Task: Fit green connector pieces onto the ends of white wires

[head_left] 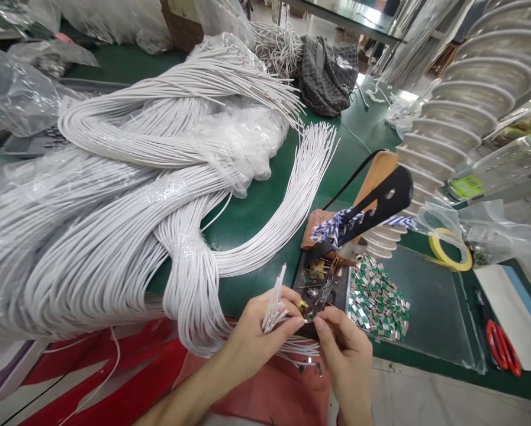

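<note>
Several white cables [274, 313] stand up between the fingers and thumb of my left hand [258, 331], their cut ends pointing upward. My right hand [345, 355] is pinched close to the left fingertips; what it grips is too small to make out. Both hands meet in front of a dark tray [312, 293] with metal bits in it. Right of the tray lies a pile of small green and silver connector boards [376, 299]. A loose bundle of white cables [274, 236] curves over the green table behind my left hand.
Large white cable coils [100, 236] cover the left side. A black holder [380, 198] rises beside a brick-like block [312, 228]. A ribbed clear duct [456, 112] hangs at right. Yellow tape [449, 251] and red-handled scissors [502, 349] lie at right.
</note>
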The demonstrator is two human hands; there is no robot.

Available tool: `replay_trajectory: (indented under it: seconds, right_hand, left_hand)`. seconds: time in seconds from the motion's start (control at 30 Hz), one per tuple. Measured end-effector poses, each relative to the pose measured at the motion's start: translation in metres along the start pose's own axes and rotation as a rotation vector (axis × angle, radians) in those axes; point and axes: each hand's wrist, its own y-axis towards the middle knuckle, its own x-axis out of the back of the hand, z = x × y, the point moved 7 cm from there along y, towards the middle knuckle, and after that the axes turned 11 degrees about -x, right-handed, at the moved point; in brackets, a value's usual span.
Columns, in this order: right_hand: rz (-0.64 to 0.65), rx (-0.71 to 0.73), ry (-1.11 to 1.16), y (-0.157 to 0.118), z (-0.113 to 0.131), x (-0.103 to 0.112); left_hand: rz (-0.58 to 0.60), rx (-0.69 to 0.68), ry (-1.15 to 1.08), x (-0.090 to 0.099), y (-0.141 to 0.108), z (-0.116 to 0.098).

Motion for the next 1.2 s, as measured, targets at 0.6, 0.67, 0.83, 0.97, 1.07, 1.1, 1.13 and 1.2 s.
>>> replay_trajectory:
  seconds: [0.6,0.67,0.83,0.97,1.07,1.1,1.13,1.2]
  right_hand:
    - [0.149,-0.071,0.068,0.004,-0.012,-0.004]
    - [0.157,-0.061,0.059,0.004,-0.013,-0.004]
    - [0.141,-0.035,0.190,0.001,-0.007,0.000]
    - [0.125,0.047,0.288,-0.002,0.001,0.003]
    - [0.076,0.106,0.202,-0.003,0.004,0.001]
    - [0.055,0.128,0.175,-0.004,0.006,-0.001]
    - [0.034,0.147,0.156,-0.004,0.007,-0.002]
    - [-0.006,0.170,0.141,-0.005,0.009,-0.004]
  left_hand:
    - [0.141,-0.097,0.245,-0.010,-0.001,-0.007]
    - [0.164,-0.086,0.252,-0.010,-0.002,-0.005]
    - [0.137,-0.063,0.182,-0.007,-0.004,0.002]
    - [0.080,-0.015,0.071,-0.005,-0.005,0.005]
    - [0.035,0.034,0.042,-0.003,-0.005,0.006]
    - [0.028,0.049,0.039,-0.003,-0.004,0.007]
    - [0.023,0.062,0.033,-0.003,-0.004,0.007]
    - [0.020,0.079,0.006,-0.004,-0.003,0.009]
